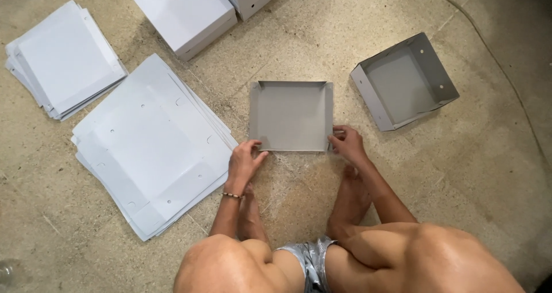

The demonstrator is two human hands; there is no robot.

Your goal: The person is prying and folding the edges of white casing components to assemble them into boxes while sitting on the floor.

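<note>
White cardboard lies all about us on the speckled concrete floor (pixel 494 172): at the far left we see a small stack of flat sheets (pixel 63 57), and nearer the middle a larger stack of unfolded box blanks (pixel 152 146) with small punched holes, fanned slightly at its edges. Beyond these, toward the floor's far edge, stand two closed white boxes (pixel 187 14), touching one another. Our left hand (pixel 242 164), with a beaded bracelet (pixel 232 195) at the wrist, rests half open, its fingers touching the near left corner of a grey cardboard tray (pixel 291 116). This tray sits on the floor straight ahead of our knees, its walls partly folded up. Our right hand (pixel 347 143) pinches the tray's near right corner, fingers closed on the flap there. Further right, well apart from the tray, a finished open grey box (pixel 404 81) with upright walls and small holes stands turned at an angle.
</note>
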